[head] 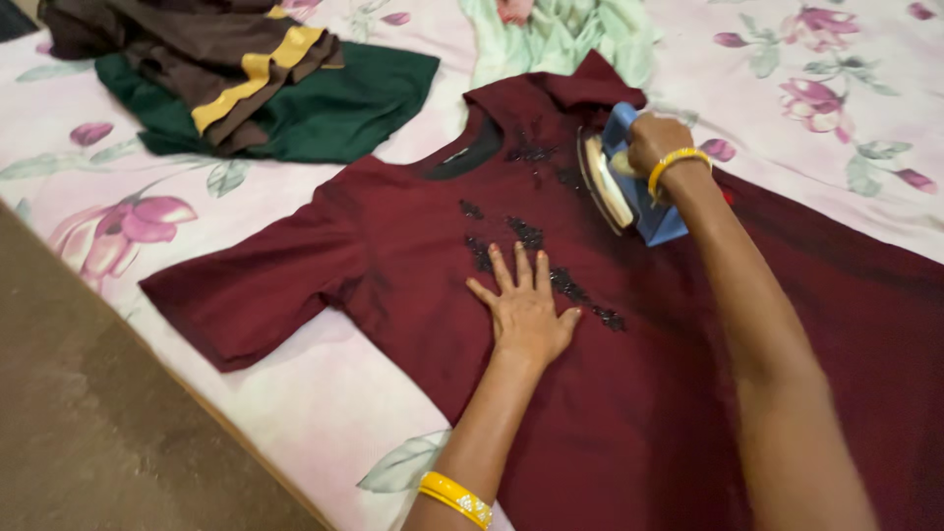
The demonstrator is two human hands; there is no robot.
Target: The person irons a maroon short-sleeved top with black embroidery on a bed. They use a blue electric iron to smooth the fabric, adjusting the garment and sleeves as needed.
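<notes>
Nearest the camera, the person's left forearm, wearing a yellow bangle (455, 499), reached up over the maroon dress (629, 393), which lay spread flat on the bed (295, 413) covered by a pale pink floral sheet. The bed's near edge ran diagonally along the lower left, with brown floor (98, 433) beyond it. The left hand (523, 305) lay palm down on the dress's front, fingers spread apart and gripping nothing, its fingertips touching a trail of dark beaded embroidery (536, 246). To the left, the short sleeve (256, 285) stretched toward that near edge, with a strip of bare sheet between its hem and the edge. Farther on, the right hand (657, 143) was closed around the handle of a blue iron (629, 187), which sat near the dress's right shoulder, just beside the neckline (472, 157). Open maroon cloth extended to the right of the iron and down toward the lower right corner. Toward the far left corner lay a dark green garment (334, 108) with a brown and yellow folded one (197, 49) on top, well apart from the iron. At the far edge, a pale green cloth (560, 34) lay just past the dress's collar.
</notes>
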